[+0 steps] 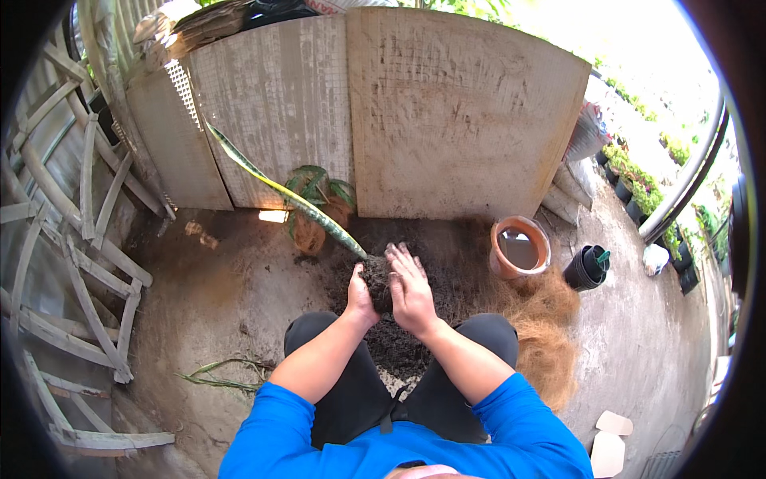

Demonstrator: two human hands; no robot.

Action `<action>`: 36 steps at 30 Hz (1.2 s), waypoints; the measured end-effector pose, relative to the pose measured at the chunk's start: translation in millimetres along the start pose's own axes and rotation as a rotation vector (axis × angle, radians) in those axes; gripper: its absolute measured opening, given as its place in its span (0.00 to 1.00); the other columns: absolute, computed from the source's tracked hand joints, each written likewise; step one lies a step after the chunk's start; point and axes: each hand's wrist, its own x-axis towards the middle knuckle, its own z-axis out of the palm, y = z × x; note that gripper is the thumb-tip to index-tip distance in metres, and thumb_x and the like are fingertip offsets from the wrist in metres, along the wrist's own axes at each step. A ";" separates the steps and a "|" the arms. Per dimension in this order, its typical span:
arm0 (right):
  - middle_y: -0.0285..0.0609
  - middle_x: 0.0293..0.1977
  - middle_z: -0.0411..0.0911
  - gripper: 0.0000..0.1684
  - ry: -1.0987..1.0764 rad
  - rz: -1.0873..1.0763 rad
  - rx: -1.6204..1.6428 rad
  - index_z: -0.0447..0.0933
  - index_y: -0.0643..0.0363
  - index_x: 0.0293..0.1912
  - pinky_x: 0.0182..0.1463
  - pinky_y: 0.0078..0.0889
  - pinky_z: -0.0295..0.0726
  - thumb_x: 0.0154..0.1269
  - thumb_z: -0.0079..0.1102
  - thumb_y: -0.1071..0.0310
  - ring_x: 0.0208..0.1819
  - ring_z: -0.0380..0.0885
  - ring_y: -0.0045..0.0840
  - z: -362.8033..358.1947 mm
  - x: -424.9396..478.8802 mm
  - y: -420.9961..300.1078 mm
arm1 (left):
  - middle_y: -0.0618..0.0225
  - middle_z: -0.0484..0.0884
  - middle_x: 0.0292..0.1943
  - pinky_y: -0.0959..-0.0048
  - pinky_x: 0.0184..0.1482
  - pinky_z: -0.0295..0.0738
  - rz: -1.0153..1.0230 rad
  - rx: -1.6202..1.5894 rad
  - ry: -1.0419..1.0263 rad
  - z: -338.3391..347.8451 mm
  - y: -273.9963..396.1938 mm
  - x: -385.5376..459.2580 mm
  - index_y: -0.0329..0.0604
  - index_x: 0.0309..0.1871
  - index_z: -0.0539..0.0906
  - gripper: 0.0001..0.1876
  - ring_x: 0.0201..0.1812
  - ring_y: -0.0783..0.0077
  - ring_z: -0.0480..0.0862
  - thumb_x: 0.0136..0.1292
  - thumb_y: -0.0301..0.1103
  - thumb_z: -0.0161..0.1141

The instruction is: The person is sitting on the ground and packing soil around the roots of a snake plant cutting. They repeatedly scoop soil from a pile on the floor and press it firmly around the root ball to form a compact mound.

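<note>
Between my two palms sits a dark root ball of soil (377, 278), with one long variegated snake plant leaf (299, 205) rising from it and slanting to the upper left. My left hand (362, 294) cups the ball's left side. Against its right side lies my right hand (409, 287), fingers straight and soiled. Below and around both hands, loose dark soil (398, 350) is heaped on the floor between my knees. The lower part of the ball is partly hidden by my hands.
Brown coconut fibre (544, 353) lies right of my knee, near a terracotta-coloured pot (519, 248) holding liquid and stacked black pots (583, 269). Behind the soil stand a leafy plant in a fibre ball (309, 233) and board panels (461, 120). Wooden frames (90, 281) line the left; cut leaves (230, 371) lie nearby.
</note>
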 end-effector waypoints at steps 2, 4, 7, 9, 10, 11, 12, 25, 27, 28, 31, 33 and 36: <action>0.48 0.58 0.63 0.21 0.127 -0.057 0.071 0.66 0.64 0.55 0.65 0.42 0.49 0.63 0.43 0.68 0.64 0.56 0.39 -6.4 0.2 -6.8 | 0.60 0.78 0.43 0.65 0.51 0.72 -0.004 -0.013 -0.020 -0.7 -0.4 -6.1 0.42 0.47 0.74 0.26 0.45 0.64 0.78 0.65 0.49 0.29; 0.49 0.58 0.63 0.21 0.059 -0.034 0.041 0.66 0.64 0.55 0.65 0.42 0.50 0.63 0.43 0.69 0.64 0.56 0.40 -6.5 -4.8 -5.5 | 0.61 0.79 0.42 0.66 0.50 0.72 -0.001 -0.011 0.003 9.2 -1.8 -11.5 0.42 0.46 0.75 0.25 0.43 0.64 0.79 0.65 0.49 0.29; 0.50 0.57 0.64 0.21 0.046 -0.019 0.101 0.66 0.65 0.55 0.65 0.42 0.50 0.63 0.43 0.69 0.63 0.57 0.41 2.5 -7.0 -1.5 | 0.62 0.79 0.42 0.66 0.49 0.72 0.011 -0.029 0.069 20.6 -0.4 -19.3 0.41 0.45 0.75 0.25 0.43 0.65 0.79 0.65 0.48 0.29; 0.51 0.57 0.64 0.21 0.125 -0.055 0.053 0.66 0.65 0.55 0.65 0.42 0.51 0.63 0.43 0.68 0.63 0.57 0.41 -5.0 -6.1 -6.6 | 0.62 0.79 0.42 0.67 0.50 0.72 0.030 0.008 -0.029 5.4 -2.3 -13.5 0.42 0.45 0.75 0.25 0.44 0.65 0.78 0.65 0.48 0.29; 0.52 0.57 0.64 0.20 0.170 -0.069 0.058 0.66 0.66 0.54 0.65 0.40 0.53 0.63 0.44 0.69 0.62 0.58 0.42 -5.3 -7.0 -8.1 | 0.62 0.79 0.43 0.67 0.51 0.71 0.043 0.024 -0.076 -1.8 -3.7 -12.7 0.42 0.45 0.75 0.25 0.45 0.65 0.78 0.65 0.48 0.29; 0.52 0.56 0.65 0.20 0.121 -0.051 0.099 0.66 0.67 0.54 0.65 0.39 0.54 0.63 0.43 0.69 0.62 0.58 0.42 -0.3 -8.5 -4.8 | 0.62 0.79 0.42 0.67 0.50 0.72 0.059 0.003 -0.023 -8.2 -6.3 -11.4 0.42 0.45 0.75 0.24 0.43 0.65 0.79 0.65 0.47 0.30; 0.53 0.56 0.65 0.20 0.081 -0.022 0.129 0.66 0.67 0.54 0.64 0.38 0.55 0.63 0.43 0.69 0.62 0.59 0.43 5.0 -12.5 5.7 | 0.62 0.79 0.41 0.67 0.48 0.73 0.058 -0.016 0.022 1.6 -8.5 -11.5 0.41 0.44 0.75 0.24 0.42 0.65 0.79 0.65 0.47 0.30; 0.54 0.53 0.69 0.19 0.127 0.074 0.249 0.69 0.68 0.51 0.61 0.34 0.61 0.62 0.47 0.67 0.58 0.66 0.39 16.3 -9.6 -2.4 | 0.66 0.77 0.35 0.74 0.40 0.73 0.310 0.213 0.117 7.6 -4.1 -26.1 0.39 0.40 0.73 0.15 0.36 0.73 0.78 0.67 0.38 0.38; 0.54 0.52 0.69 0.19 0.079 0.059 0.192 0.69 0.68 0.51 0.60 0.33 0.62 0.61 0.49 0.69 0.57 0.66 0.37 14.5 -7.7 -6.2 | 0.67 0.76 0.35 0.75 0.41 0.72 0.379 0.247 0.097 4.2 -8.0 -23.6 0.39 0.40 0.73 0.14 0.37 0.75 0.77 0.67 0.37 0.39; 0.54 0.52 0.69 0.20 0.082 0.090 0.206 0.69 0.68 0.51 0.60 0.33 0.63 0.60 0.51 0.68 0.57 0.67 0.37 15.0 -7.3 -5.9 | 0.69 0.75 0.35 0.76 0.41 0.71 0.407 0.300 0.101 2.4 -8.9 -24.0 0.38 0.40 0.73 0.12 0.37 0.77 0.75 0.67 0.36 0.41; 0.54 0.51 0.70 0.23 0.095 0.155 0.228 0.70 0.68 0.50 0.59 0.33 0.64 0.57 0.55 0.65 0.56 0.68 0.38 17.4 -5.7 -5.8 | 0.70 0.75 0.34 0.77 0.40 0.70 0.406 0.329 0.169 3.5 -9.3 -21.9 0.38 0.40 0.73 0.11 0.35 0.78 0.74 0.67 0.35 0.42; 0.54 0.50 0.71 0.25 0.109 0.161 0.219 0.70 0.68 0.49 0.58 0.34 0.66 0.56 0.57 0.61 0.54 0.69 0.40 17.6 -5.0 -7.8 | 0.70 0.75 0.33 0.77 0.39 0.70 0.390 0.318 0.161 3.8 -9.0 -22.7 0.38 0.40 0.73 0.12 0.35 0.78 0.74 0.67 0.35 0.41; 0.54 0.49 0.71 0.25 0.116 0.161 0.187 0.70 0.69 0.49 0.56 0.33 0.68 0.54 0.58 0.63 0.52 0.71 0.40 18.3 -4.3 -9.1 | 0.70 0.74 0.33 0.77 0.40 0.70 0.387 0.323 0.157 0.7 -8.8 -21.3 0.38 0.40 0.73 0.12 0.36 0.79 0.74 0.67 0.36 0.41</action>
